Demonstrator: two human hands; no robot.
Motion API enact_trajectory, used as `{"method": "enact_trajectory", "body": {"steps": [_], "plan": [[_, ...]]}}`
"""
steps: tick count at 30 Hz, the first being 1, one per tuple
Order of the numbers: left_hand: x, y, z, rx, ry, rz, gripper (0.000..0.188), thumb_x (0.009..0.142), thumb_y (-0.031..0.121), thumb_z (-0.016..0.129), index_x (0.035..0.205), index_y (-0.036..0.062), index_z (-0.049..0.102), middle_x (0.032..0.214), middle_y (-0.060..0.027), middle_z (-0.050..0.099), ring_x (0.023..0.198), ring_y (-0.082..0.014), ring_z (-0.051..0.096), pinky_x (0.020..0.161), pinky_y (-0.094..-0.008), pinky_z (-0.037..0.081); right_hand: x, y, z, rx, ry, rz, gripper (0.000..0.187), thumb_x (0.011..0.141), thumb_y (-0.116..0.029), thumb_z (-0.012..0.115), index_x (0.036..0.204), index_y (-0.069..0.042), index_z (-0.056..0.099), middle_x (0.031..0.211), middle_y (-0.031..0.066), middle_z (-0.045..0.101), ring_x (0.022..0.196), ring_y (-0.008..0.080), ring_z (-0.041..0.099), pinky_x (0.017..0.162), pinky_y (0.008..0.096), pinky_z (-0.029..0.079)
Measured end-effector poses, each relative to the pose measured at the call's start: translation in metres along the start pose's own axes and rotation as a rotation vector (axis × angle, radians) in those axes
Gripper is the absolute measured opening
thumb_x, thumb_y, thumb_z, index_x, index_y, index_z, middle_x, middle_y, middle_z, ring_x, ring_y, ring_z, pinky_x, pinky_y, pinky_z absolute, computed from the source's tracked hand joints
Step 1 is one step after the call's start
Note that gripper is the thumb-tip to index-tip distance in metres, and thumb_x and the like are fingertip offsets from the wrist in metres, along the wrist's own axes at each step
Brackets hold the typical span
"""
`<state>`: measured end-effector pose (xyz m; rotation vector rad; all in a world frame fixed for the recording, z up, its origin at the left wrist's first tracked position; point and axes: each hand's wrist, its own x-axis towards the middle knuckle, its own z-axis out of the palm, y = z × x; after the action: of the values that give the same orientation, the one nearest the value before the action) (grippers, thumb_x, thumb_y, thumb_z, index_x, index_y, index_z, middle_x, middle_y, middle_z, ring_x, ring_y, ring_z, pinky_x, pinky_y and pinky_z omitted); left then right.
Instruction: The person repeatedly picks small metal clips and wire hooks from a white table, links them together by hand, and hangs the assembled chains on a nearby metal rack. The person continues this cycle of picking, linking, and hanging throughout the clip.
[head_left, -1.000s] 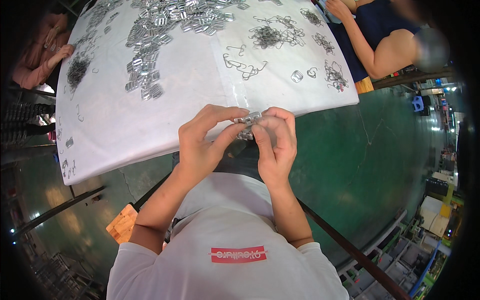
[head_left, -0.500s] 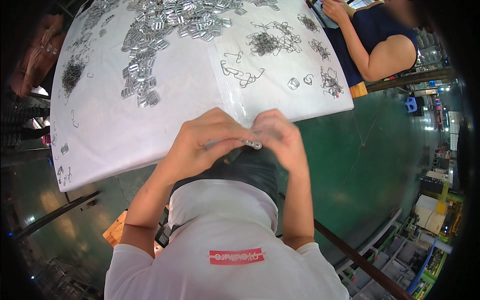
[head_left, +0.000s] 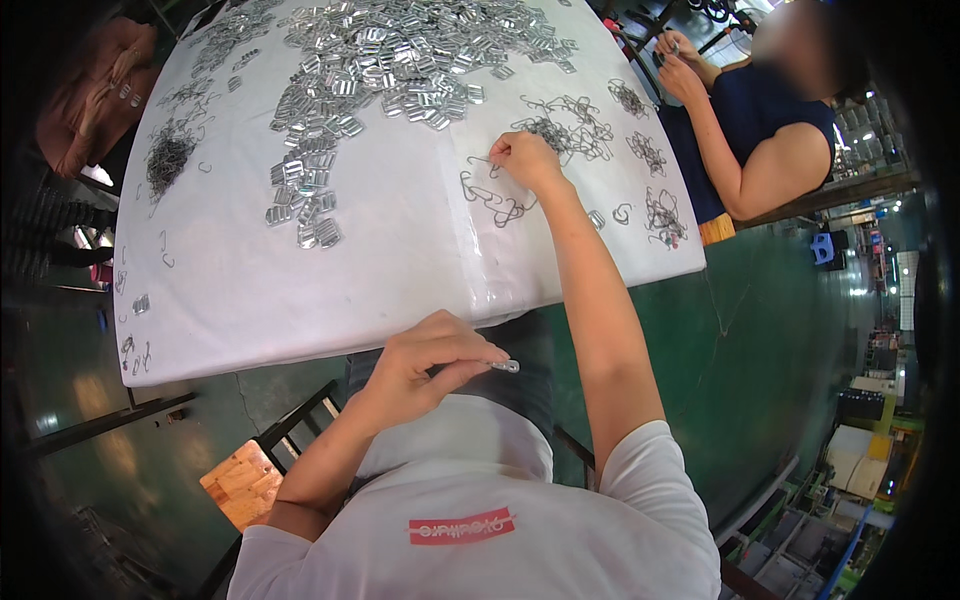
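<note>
Pinched between the thumb and fingers of my left hand [head_left: 425, 362] is a small silvery metal buckle [head_left: 508, 366], seen edge-on in front of my body, short of the table's near edge. My right hand [head_left: 530, 163] reaches out over the white-covered table, its fingertips closed on a bent wire hook [head_left: 479, 160] that partly shows beside them. Several loose wire hooks [head_left: 497, 208] lie just nearer to me than that hand. Beyond its knuckles spreads a tangled pile of wire hooks [head_left: 588, 135]. A single buckle [head_left: 597, 219] rests near my right forearm.
A large heap of metal buckles [head_left: 385, 60] covers the far middle of the table [head_left: 390, 240]. More wire hooks [head_left: 170, 158] lie at the left and along the right edge. Co-workers sit at both sides; the right-hand person [head_left: 760, 130] holds a small piece. A wooden stool [head_left: 243, 485] stands lower left.
My right hand has left the buckle and moved forward onto the wire hooks. My left hand keeps the buckle, now lower in the picture and closer to my body.
</note>
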<state>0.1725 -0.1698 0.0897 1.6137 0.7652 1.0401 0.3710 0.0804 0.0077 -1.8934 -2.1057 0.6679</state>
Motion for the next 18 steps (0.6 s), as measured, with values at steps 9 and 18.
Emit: {"method": "enact_trajectory", "body": {"steps": [9, 18], "plan": [[-0.004, -0.002, -0.002, 0.094, 0.037, 0.022, 0.019, 0.077, -0.002, 0.068, 0.095, 0.0044, 0.070, 0.090, -0.0076, 0.068, 0.081, -0.0233, 0.059, 0.075, -0.0322, 0.047, 0.002, -0.017, 0.030, -0.441, 0.033, -0.229, 0.024, 0.087, -0.019, 0.048, 0.099, -0.003, 0.060, 0.099, 0.0155, 0.064, 0.095, 0.0333, 0.063, 0.074, 0.0482, 0.051], [0.001, -0.008, 0.012, 0.031, 0.170, 0.031, 0.020, 0.075, -0.005, 0.068, 0.093, 0.0024, 0.070, 0.082, -0.0079, 0.067, 0.077, -0.0196, 0.059, 0.071, -0.0289, 0.047, -0.115, -0.019, -0.014, 0.909, -0.005, -0.061, 0.010, 0.087, -0.009, 0.060, 0.090, 0.001, 0.059, 0.075, 0.0079, 0.063, 0.062, 0.0119, 0.060, 0.052, 0.0267, 0.046]]}}
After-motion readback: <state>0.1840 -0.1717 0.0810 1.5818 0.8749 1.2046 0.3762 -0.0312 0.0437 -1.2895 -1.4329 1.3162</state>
